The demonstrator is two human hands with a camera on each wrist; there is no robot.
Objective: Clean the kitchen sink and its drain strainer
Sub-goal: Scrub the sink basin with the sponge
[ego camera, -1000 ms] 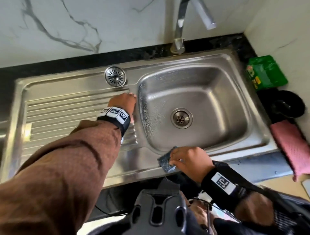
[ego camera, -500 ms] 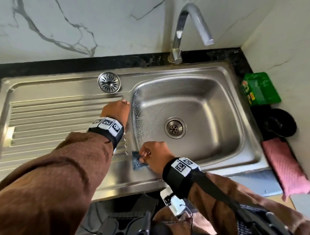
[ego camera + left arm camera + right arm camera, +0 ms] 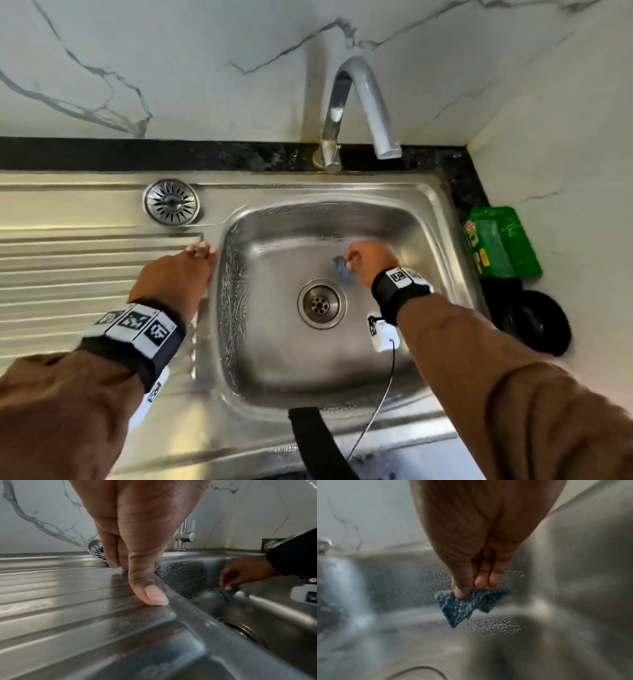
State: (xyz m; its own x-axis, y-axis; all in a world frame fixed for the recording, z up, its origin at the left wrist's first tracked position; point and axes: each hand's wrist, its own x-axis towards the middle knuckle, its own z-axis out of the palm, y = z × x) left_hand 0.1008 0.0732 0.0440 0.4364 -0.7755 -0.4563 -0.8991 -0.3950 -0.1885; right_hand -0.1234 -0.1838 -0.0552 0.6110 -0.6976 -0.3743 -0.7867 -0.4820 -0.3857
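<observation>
A steel sink (image 3: 442, 219) has a soapy basin with an open drain (image 3: 321, 304) in its floor. The round drain strainer (image 3: 171, 201) lies on the drainboard's back left corner, also visible behind my fingers as the strainer (image 3: 95, 549). My right hand (image 3: 368, 262) pinches a small blue scrub pad (image 3: 342, 267) against the basin's back part; the pad (image 3: 471, 604) hangs from thumb and fingers. My left hand (image 3: 178, 277) rests with straight fingers on the ridge between drainboard and basin, thumb (image 3: 150, 593) pressed on the steel.
A curved tap (image 3: 359, 113) stands behind the basin. A green soap packet (image 3: 500, 246) and a black round object (image 3: 534, 325) sit on the counter at the right. The ribbed drainboard (image 3: 68, 274) stretches to the left. A thin cable (image 3: 376, 404) hangs from my right wrist.
My right hand carried the scrub pad from the sink's front rim, past the front left corner, into the basin's back part. The left hand stayed on the ridge. The head view moved closer.
</observation>
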